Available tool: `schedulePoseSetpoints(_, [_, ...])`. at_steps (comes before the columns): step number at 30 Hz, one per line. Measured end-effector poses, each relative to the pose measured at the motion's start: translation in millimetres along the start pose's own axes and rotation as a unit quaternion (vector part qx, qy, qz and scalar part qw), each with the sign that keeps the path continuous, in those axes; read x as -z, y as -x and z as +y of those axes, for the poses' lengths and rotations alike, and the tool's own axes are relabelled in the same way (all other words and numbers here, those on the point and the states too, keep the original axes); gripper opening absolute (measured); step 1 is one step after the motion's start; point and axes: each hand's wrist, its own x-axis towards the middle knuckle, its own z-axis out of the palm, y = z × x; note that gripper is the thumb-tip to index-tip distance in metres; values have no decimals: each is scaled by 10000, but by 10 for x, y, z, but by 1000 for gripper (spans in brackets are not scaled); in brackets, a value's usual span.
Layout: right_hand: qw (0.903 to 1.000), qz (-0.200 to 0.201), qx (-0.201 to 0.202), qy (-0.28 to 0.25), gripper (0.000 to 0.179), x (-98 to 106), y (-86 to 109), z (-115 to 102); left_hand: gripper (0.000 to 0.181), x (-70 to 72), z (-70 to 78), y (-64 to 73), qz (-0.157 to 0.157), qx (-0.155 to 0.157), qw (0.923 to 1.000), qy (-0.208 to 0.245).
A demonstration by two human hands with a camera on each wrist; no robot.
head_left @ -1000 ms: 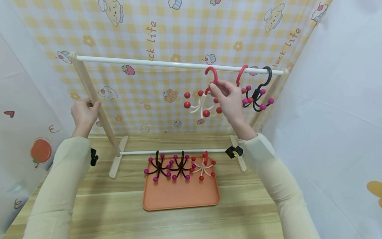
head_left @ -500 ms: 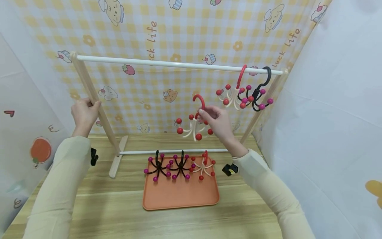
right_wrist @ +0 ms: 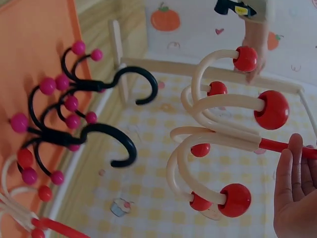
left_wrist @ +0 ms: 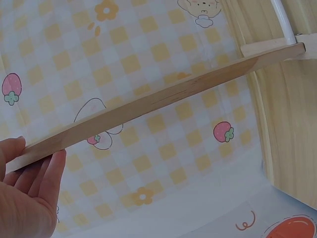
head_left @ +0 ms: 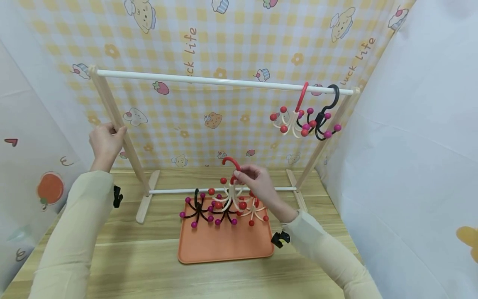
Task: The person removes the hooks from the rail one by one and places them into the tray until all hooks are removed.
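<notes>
My right hand (head_left: 257, 182) pinches the red hook of a cream multi-arm hanger (head_left: 232, 199) with red ball tips, held above the tray's back part. In the right wrist view the same hanger (right_wrist: 218, 134) spreads its curved arms beside my fingers. My left hand (head_left: 106, 143) grips the left wooden post (head_left: 128, 145) of the rack; the left wrist view shows thumb and fingers around that post (left_wrist: 148, 101). On the orange tray (head_left: 224, 249) stand two black hangers with magenta balls, one black hanger (head_left: 198, 207) at the left, and another cream hanger (head_left: 254, 211) at the right.
A white top rail (head_left: 209, 80) spans the rack. At its right end hang a cream hanger (head_left: 295, 120) with a red hook and a black hanger (head_left: 320, 118). A lower white bar (head_left: 175, 191) runs behind the tray. Patterned cloth (head_left: 239, 37) closes off the back.
My right hand has carried the cream hanger from near the top rail down and left to above the tray. My left hand has stayed on the post.
</notes>
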Motion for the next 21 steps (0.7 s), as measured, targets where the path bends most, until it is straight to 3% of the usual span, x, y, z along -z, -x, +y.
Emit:
schedulePoseSetpoints(7, [9986, -251, -459, -125, 18, -171, 194, 114, 39, -3, -14, -4, -130, 83, 9999, 28])
schedulePoseSetpoints(21, [9908, -575, -1204, -238, 14, -537, 452, 417, 38, 1, -3, 7, -93, 11, 9999, -57])
